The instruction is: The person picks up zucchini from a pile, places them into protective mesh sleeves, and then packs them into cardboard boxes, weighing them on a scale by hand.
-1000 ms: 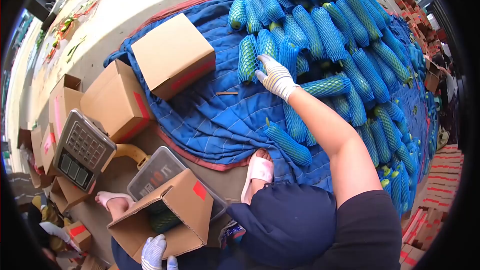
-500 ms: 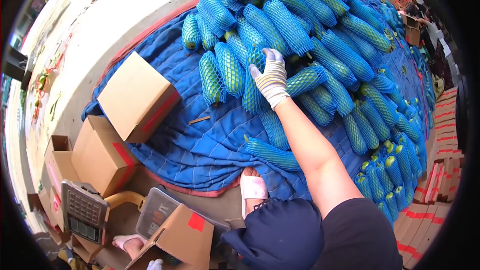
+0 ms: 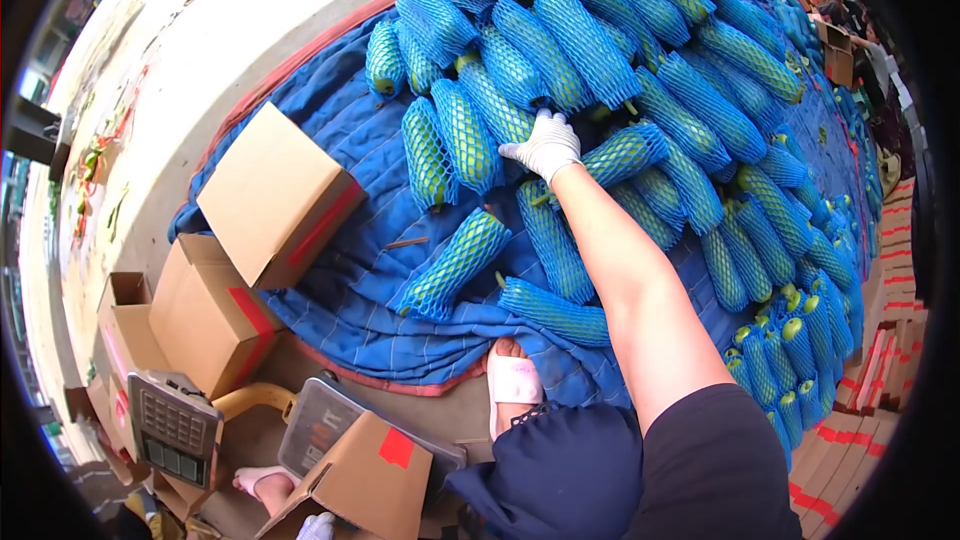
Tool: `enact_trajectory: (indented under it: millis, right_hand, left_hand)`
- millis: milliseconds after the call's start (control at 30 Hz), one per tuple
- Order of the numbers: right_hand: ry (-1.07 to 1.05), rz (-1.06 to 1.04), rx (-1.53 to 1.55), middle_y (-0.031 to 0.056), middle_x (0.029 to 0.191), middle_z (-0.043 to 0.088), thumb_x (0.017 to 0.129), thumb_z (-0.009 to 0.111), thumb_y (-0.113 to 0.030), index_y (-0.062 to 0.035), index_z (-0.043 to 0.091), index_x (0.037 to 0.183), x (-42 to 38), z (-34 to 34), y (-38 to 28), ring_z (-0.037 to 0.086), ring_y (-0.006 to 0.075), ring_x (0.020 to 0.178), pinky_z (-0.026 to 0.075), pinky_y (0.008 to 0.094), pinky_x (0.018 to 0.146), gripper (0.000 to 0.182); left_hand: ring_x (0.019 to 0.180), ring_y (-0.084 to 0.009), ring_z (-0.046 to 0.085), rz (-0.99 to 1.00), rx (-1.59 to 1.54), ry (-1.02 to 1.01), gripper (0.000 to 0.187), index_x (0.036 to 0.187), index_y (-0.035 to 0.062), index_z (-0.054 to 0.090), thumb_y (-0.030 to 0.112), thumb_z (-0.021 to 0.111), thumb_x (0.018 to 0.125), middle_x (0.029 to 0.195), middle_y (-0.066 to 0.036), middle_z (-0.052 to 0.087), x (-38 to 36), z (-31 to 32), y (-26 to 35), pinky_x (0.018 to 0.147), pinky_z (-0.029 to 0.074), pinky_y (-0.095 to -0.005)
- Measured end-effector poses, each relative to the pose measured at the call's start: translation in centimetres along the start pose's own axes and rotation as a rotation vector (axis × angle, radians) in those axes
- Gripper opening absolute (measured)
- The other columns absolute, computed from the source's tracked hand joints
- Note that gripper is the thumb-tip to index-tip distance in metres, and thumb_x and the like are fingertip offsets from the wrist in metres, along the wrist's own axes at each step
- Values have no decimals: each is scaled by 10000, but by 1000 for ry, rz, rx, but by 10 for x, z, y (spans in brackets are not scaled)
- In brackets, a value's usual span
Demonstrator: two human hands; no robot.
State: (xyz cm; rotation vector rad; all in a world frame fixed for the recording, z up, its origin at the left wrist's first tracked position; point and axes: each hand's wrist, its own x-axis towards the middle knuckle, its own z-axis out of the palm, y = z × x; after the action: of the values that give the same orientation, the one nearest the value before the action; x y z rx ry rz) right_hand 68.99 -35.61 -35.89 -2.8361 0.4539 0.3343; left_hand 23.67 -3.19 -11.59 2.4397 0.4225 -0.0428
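Observation:
My right hand (image 3: 545,146), in a white glove, reaches onto the pile of green gourds in blue foam nets (image 3: 590,45). Its thumb points left and its other fingers curl over the end of a netted gourd; whether they grip it is hidden. One netted gourd (image 3: 456,265) lies slanted on the blue quilt (image 3: 340,310), apart from the pile. Another (image 3: 553,310) rests below my right wrist. At the bottom edge, my left hand (image 3: 316,527), also gloved, shows only in part beside an open cardboard box (image 3: 372,475); what its fingers do is not visible.
Cardboard boxes (image 3: 270,195) stand at the left. A scale with a keypad display (image 3: 177,430) and a grey platform (image 3: 318,425) is at the lower left. Flat cartons with red tape (image 3: 850,440) are stacked at the right. A person (image 3: 890,120) is at the far upper right.
A netted gourd that was under my right hand now lies lower left on the quilt. My right hand has shifted slightly down, its fingers now curled over the pile.

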Motion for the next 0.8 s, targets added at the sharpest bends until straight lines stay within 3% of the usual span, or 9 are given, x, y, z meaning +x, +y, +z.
enact_trajectory:
  millis: [100, 167, 233, 300, 433, 467, 567, 700, 800]
  right_hand:
    - [-281, -172, 100, 268, 1388, 486, 614, 789, -685, 34, 390, 1419, 21, -28, -2, 470, 355, 1314, 409, 422, 1073, 1151]
    - [-455, -300, 524, 288, 1459, 402, 606, 798, -683, 59, 310, 1465, 40, -13, 11, 391, 379, 1371, 351, 414, 1118, 1235]
    - [-284, -328, 525, 285, 1484, 368, 585, 829, -654, 55, 265, 1482, 49, 31, 12, 384, 376, 1378, 336, 411, 1129, 1275]
    - [-252, -94, 445, 275, 1492, 361, 574, 868, -581, 42, 159, 1508, 24, 33, -14, 385, 377, 1377, 342, 393, 1129, 1328]
    - [-185, -82, 714, 245, 1455, 435, 610, 873, -501, 29, 249, 1490, 29, 49, -1, 434, 353, 1352, 370, 372, 1104, 1203]
    - [-178, -127, 877, 219, 1371, 528, 627, 866, -486, 21, 327, 1457, 35, 57, 6, 535, 331, 1254, 449, 426, 1023, 1113]
    - [-558, 60, 1643, 112, 1161, 656, 714, 842, -364, -15, 534, 1291, -3, 31, 17, 643, 255, 1054, 557, 432, 823, 742]
    - [-859, -152, 1972, 100, 1226, 641, 743, 818, -343, -25, 512, 1335, -91, 30, 48, 621, 226, 1129, 512, 411, 966, 738]
    - [-942, -164, 1909, 91, 1272, 604, 716, 824, -376, -16, 445, 1383, -146, 23, 59, 607, 206, 1139, 486, 365, 992, 847]
  left_hand:
    - [1136, -305, 602, 27, -13, -1, 381, 1239, -49, 604, 225, 555, 980, 1218, -184, 646, 9, 6, 5, 1011, 439, -392]
    - [1134, -304, 603, 22, -7, -12, 379, 1235, -48, 607, 226, 557, 979, 1215, -181, 648, 14, 8, 9, 1011, 439, -392]
    - [1132, -302, 604, 19, -3, -19, 377, 1231, -48, 611, 227, 559, 979, 1212, -178, 650, 16, 11, 10, 1010, 439, -391]
    - [1129, -297, 605, 41, -19, -20, 373, 1223, -46, 617, 230, 561, 978, 1205, -174, 654, 18, 13, 10, 1010, 439, -388]
    - [1128, -295, 605, 50, -5, -27, 371, 1221, -44, 618, 230, 562, 978, 1203, -172, 655, 17, 12, 18, 1010, 439, -386]
    - [1129, -296, 604, 48, -12, -26, 372, 1223, -44, 618, 230, 561, 978, 1205, -174, 654, 16, 11, 17, 1010, 439, -387]
    - [1129, -298, 604, 26, -21, -16, 374, 1228, -42, 615, 231, 558, 979, 1209, -176, 651, 14, 10, 15, 1010, 440, -389]
    - [1127, -300, 605, 48, -13, -4, 367, 1228, -42, 613, 224, 548, 983, 1213, -178, 646, 14, 10, 14, 1009, 443, -390]
    - [1125, -302, 605, 65, -38, -9, 358, 1229, -47, 609, 205, 550, 982, 1212, -181, 644, 11, 12, 10, 1006, 445, -391]
